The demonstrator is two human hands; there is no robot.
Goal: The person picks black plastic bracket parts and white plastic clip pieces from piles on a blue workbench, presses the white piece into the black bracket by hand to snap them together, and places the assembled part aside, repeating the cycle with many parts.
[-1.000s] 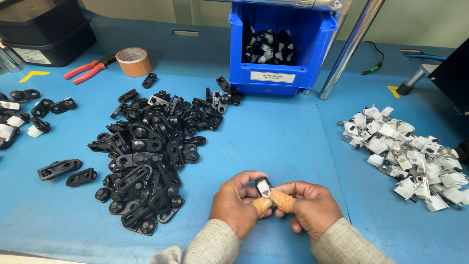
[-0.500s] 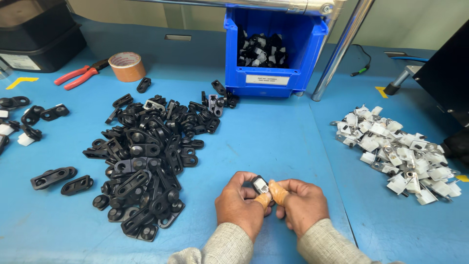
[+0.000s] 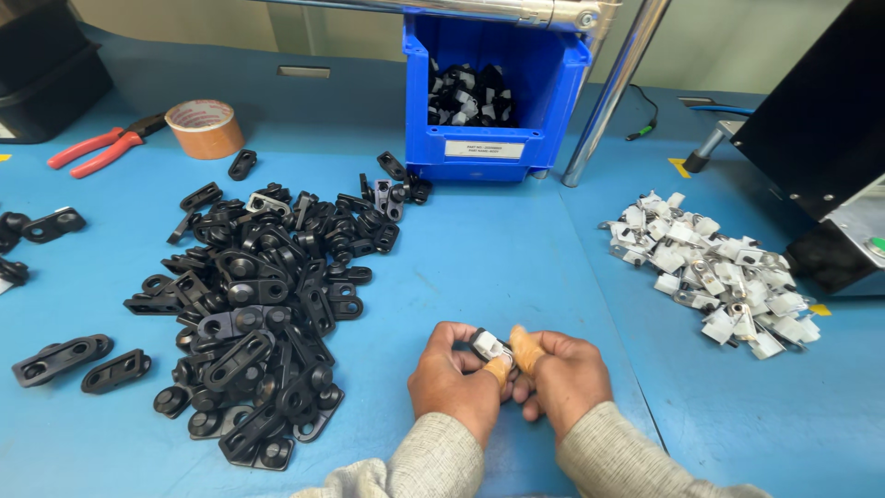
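- Here, a small part (image 3: 486,345), black body with a white piece on top, sits low in the middle of the scene, pinched between both hands just above the blue table (image 3: 516,258).
- Left hand (image 3: 454,376) and right hand (image 3: 560,373) are pressed together, fingers clamped on the part; both thumbs wear tan finger cots (image 3: 524,348).
- Pile of black clips (image 3: 267,295) lies to the left, pile of white clips (image 3: 714,272) to the right, well apart from the hands.
- Blue bin (image 3: 489,92) at the far side holds more black-and-white parts; tape roll (image 3: 205,128) and red pliers (image 3: 101,148) sit far left.
- Versus the earlier frames: same two-handed pinch, the hands are still at the near edge; the view has shifted a little.
- The part's underside is hidden by the fingers, so its exact shape is hard to make out; the forearms in grey sleeves are cut off at the bottom edge.
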